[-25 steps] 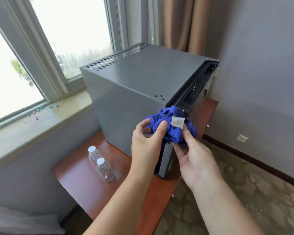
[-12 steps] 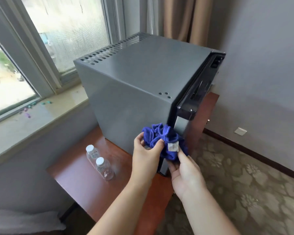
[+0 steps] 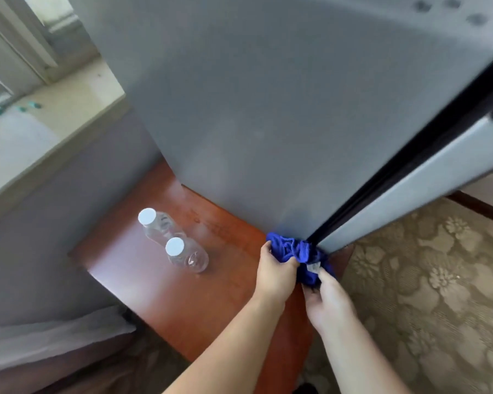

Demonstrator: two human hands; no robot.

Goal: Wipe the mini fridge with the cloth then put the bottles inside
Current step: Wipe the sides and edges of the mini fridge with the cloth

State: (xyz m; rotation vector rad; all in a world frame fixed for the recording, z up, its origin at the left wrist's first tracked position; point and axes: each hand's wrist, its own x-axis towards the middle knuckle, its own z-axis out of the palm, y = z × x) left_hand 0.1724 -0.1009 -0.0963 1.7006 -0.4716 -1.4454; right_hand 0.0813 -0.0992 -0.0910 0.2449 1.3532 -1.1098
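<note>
- Down at the lower front corner of the grey mini fridge (image 3: 268, 109), both hands bunch a blue cloth (image 3: 296, 251) against the metal.
- Closed fingers of the left hand (image 3: 276, 273) grip the cloth from its left side, thumb tucked into the folds.
- From below, the right hand (image 3: 329, 302) pinches the cloth's lower edge, just under a small white tag (image 3: 313, 268) sewn to the fabric.
- Where the fridge's side panel meets the dark door seam (image 3: 410, 155), the cloth touches the bottom edge, right at table level.
- Standing on a reddish-brown wooden table (image 3: 154, 294), the fridge takes up the far part of the surface.
- Two clear plastic bottles (image 3: 172, 241) with white caps stand upright on the table, touching or nearly touching, to the left of the hands and near the fridge's side wall.
- Beyond the table's left edge, a pale windowsill (image 3: 54, 115) holds a few small teal and purple bits; what they are cannot be told.
- On the right, patterned beige carpet (image 3: 439, 280) covers the floor, with a dark skirting board along the wall.
- At lower left, something pale lies blurred beside the table.
</note>
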